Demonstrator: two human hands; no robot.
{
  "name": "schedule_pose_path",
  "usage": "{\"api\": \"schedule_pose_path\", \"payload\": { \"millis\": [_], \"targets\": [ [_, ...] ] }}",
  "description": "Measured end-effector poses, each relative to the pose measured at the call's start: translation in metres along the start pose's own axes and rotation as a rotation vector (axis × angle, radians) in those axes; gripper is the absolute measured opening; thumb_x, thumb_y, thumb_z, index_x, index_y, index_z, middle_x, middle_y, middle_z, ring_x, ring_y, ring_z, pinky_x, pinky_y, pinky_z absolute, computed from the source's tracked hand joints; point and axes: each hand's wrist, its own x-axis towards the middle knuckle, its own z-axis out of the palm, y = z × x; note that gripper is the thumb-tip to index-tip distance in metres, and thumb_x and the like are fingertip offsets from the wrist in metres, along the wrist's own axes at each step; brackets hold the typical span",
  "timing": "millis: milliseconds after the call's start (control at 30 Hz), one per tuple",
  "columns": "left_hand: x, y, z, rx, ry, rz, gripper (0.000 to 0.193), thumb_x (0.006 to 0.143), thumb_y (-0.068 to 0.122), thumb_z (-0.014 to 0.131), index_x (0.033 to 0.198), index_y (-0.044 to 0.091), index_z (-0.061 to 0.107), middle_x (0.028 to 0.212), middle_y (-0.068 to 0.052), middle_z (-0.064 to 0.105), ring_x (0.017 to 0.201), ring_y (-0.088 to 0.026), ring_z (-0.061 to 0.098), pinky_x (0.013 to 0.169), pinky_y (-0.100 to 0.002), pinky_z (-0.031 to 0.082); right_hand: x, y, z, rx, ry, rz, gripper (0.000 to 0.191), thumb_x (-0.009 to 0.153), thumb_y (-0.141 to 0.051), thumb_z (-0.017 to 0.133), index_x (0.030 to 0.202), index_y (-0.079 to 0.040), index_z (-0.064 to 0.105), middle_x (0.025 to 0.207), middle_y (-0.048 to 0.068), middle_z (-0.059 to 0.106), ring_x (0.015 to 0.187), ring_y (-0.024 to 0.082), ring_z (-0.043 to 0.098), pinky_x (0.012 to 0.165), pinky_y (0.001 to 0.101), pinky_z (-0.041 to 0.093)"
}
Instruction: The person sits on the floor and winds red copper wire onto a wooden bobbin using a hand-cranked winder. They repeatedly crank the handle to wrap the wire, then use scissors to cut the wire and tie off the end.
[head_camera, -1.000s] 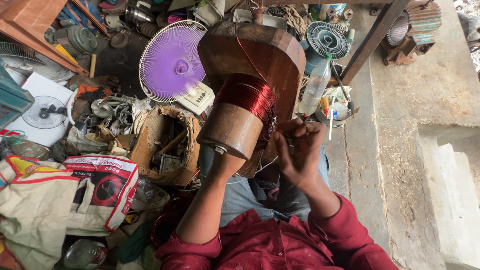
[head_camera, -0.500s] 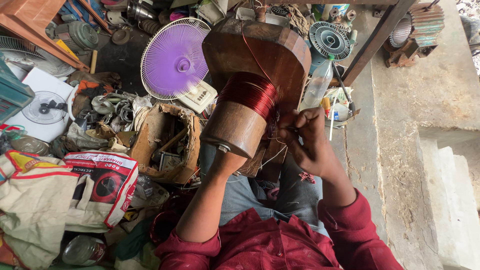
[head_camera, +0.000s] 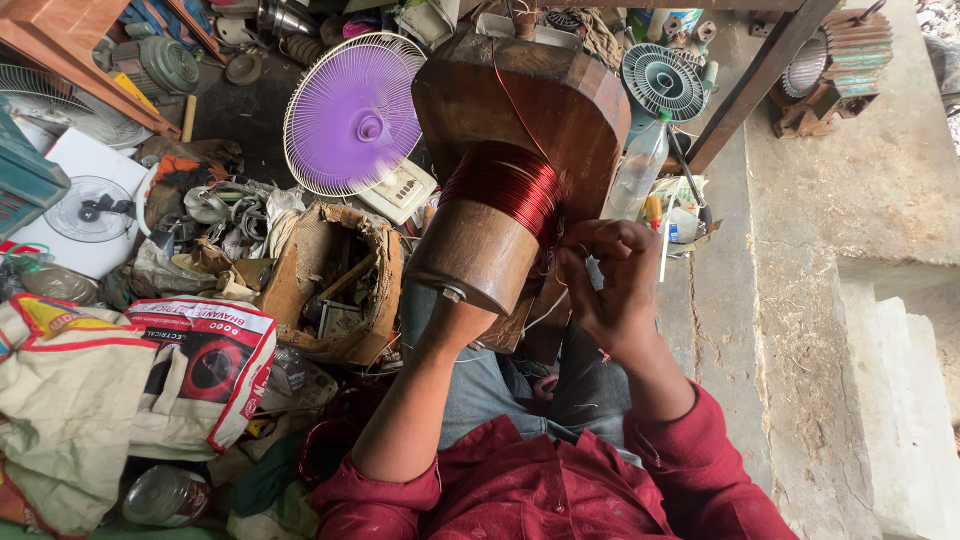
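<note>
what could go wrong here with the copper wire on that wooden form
The right hand pinches thin red wire at the coil's edge, so a slip might let turns slide off the wooden form. The single strand running up to the top could snag or snap if pulled unevenly. The left hand is mostly hidden under the form; its grip cannot be judged, so the form may wobble.

Your right hand (head_camera: 615, 285) pinches at the red wire coil (head_camera: 505, 190) wound round a big wooden block (head_camera: 520, 120). Your left hand (head_camera: 455, 318) is mostly hidden under the block's round end, so it probably holds it up. A purple fan (head_camera: 352, 115) and a torn cardboard box (head_camera: 335, 280) sit just beside.
</note>
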Motion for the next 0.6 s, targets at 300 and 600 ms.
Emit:
{"api": "schedule_pose_path", "payload": {
  "millis": [300, 600],
  "targets": [
    [0.024, 0.034, -0.028, 0.084, 0.028, 0.02, 0.015, 0.087, 0.013, 0.084, 0.098, 0.007, 0.075, 0.092, -0.007, 0.074, 0.082, -0.02, 0.071, 0.07, -0.035, 0.057, -0.02, 0.012, 0.014, 0.138, 0.149, -0.013, 0.053, 0.097, 0.02, 0.065, 0.126, -0.008, 0.031, 0.119, 0.017, 0.059, 0.106, 0.021, 0.068, 0.09, 0.0311, 0.059],
    [0.041, 0.002, -0.023, -0.127, 0.05, -0.109, 0.017, 0.087, 0.008, 0.077, 0.103, 0.004, 0.073, 0.096, -0.009, 0.075, 0.084, -0.021, 0.073, 0.072, -0.035, 0.059, -0.024, 0.02, 0.015, 0.135, 0.205, -0.01, 0.053, 0.095, 0.019, 0.068, 0.125, -0.006, 0.033, 0.119, 0.016, 0.056, 0.109, 0.022, 0.069, 0.095, 0.0332, 0.061]
  ]
}}
